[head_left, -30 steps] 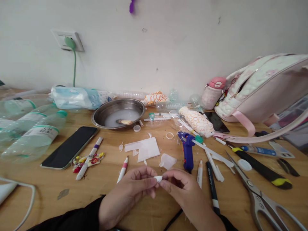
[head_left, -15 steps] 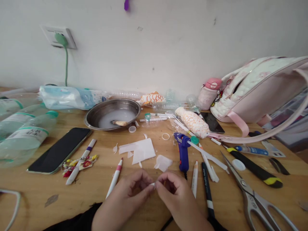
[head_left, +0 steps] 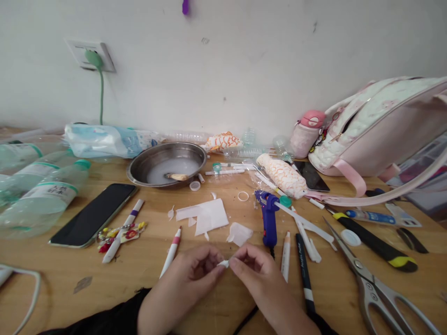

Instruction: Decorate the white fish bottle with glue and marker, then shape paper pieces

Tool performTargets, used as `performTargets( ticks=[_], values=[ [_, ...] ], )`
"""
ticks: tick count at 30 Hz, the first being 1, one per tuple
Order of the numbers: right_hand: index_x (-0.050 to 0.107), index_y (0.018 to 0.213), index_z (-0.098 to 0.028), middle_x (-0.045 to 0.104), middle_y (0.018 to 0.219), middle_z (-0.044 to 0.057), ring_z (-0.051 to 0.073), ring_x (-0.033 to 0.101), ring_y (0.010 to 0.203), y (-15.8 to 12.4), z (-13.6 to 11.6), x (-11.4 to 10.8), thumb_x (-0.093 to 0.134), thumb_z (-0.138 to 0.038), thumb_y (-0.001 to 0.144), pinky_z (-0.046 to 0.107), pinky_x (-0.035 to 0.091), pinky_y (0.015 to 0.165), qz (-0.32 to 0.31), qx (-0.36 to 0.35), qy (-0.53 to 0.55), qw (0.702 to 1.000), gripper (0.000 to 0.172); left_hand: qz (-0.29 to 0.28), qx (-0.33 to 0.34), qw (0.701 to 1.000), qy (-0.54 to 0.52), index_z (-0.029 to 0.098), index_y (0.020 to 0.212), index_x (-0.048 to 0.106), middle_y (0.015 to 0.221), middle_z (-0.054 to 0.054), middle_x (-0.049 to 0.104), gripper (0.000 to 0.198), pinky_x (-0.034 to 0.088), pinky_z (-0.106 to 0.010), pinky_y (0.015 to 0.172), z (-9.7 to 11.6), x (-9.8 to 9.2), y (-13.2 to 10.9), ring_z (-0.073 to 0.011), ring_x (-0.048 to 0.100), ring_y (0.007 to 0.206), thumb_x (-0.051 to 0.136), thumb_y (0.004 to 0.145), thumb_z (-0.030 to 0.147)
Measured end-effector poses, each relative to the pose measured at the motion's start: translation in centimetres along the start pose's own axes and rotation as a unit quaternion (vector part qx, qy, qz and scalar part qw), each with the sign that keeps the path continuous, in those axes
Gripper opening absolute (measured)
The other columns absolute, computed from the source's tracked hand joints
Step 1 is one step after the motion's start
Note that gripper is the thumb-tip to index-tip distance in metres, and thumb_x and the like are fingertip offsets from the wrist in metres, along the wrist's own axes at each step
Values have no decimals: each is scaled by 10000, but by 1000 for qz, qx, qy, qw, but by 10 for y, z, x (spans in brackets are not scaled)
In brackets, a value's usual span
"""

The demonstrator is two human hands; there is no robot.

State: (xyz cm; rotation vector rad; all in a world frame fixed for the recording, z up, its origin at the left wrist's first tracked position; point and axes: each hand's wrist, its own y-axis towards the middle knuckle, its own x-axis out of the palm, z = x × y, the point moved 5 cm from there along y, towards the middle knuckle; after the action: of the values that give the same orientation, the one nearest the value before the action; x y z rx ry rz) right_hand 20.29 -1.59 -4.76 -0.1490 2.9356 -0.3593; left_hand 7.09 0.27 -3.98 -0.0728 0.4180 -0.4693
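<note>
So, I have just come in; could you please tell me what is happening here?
A person's left hand and right hand hold a small white piece at their fingertips, above the wooden table. Just beyond lie white scraps. The blue glue gun and scissors lie further right, neither in hand.

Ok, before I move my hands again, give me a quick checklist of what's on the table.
1. White scrap pinched between left hand and right hand: ok.
2. Glue gun cool: cannot tell.
3. Scissors apart from both hands: ok, off to the right.
4. Large white cutout uncovered: ok, flat beyond the hands.
5. Phone apart from the metal basin: ok.
</note>
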Motion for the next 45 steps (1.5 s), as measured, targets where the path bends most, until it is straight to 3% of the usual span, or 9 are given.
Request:
performTargets(
  ticks=[3, 8, 11, 17, 22, 28, 34, 38, 45],
  values=[
    [501, 660, -180, 472, 610, -34, 119, 448, 601, 3, 7, 0, 526, -287, 726, 239, 344, 577, -7, 27, 4, 1000, 128, 15, 75, 989, 128, 196, 735, 588, 672, -15, 601, 102, 441, -244, 605, 9, -4, -4, -156, 555, 631, 507, 784, 235],
    [513, 684, -164, 466, 622, -30, 114, 437, 604, 3, 11, 5, 534, -322, 726, 238, 341, 585, -47, 52, 35, 997, 165, 57, 246, 933, 255, 214, 867, 611, 803, -34, 644, 206, 487, -239, 686, 26, -7, -13, -158, 606, 741, 451, 809, 99],
    [474, 650, -179, 433, 581, -47, 94, 381, 543, 1, 10, 5, 516, -296, 753, 225, 301, 524, -55, 49, 32, 997, 162, 54, 281, 915, 283, 206, 905, 601, 800, -32, 641, 212, 495, -238, 673, 28, -6, -16, -154, 602, 736, 454, 812, 85],
    [460, 643, -182, 407, 578, -48, 102, 378, 571, -3, 2, 2, 502, -297, 779, 223, 298, 533, -62, 9, 17, 998, 183, -3, 198, 963, 182, 222, 942, 583, 816, -13, 642, 211, 481, -208, 691, 23, -5, -11, -125, 601, 747, 441, 827, 115],
    [511, 681, -176, 472, 606, -33, 114, 451, 598, -4, -1, -1, 478, -341, 821, 219, 345, 563, -50, -12, -27, 998, 218, -8, 103, 987, 122, 193, 770, 590, 698, 3, 580, 136, 442, -230, 635, 15, -7, -1, -136, 544, 663, 468, 818, 229],
    [601, 866, -203, 584, 712, 2, 143, 541, 658, -9, -11, -15, 409, -340, 876, 238, 405, 613, 68, -91, -119, 986, 236, -15, -34, 999, -5, 179, 677, 503, 605, 52, 409, 186, 352, -226, 543, -4, -5, 7, -115, 396, 577, 499, 760, 346],
    [645, 885, -193, 612, 845, 29, 154, 584, 814, -14, -20, -2, 505, -141, 815, 250, 428, 727, 13, -223, -188, 956, 165, -21, 4, 1000, -2, 182, 698, 552, 619, 33, 491, 152, 379, -238, 573, -8, 0, 6, -128, 452, 600, 499, 771, 304],
    [647, 863, -170, 638, 831, 28, 152, 584, 759, -11, -16, -4, 534, -120, 797, 251, 437, 699, 35, -208, -190, 959, 140, -1, 56, 998, -6, 208, 828, 562, 732, 14, 574, 82, 440, -245, 648, -3, -2, 3, -139, 533, 682, 504, 797, 256],
    [653, 855, -171, 633, 815, 17, 138, 523, 634, -8, -14, -5, 574, -147, 789, 253, 416, 612, 38, -166, -189, 967, 106, 19, 82, 996, 8, 210, 786, 544, 710, 20, 571, 65, 451, -224, 623, 7, -7, 0, -127, 539, 671, 498, 819, 242]
  ],
)
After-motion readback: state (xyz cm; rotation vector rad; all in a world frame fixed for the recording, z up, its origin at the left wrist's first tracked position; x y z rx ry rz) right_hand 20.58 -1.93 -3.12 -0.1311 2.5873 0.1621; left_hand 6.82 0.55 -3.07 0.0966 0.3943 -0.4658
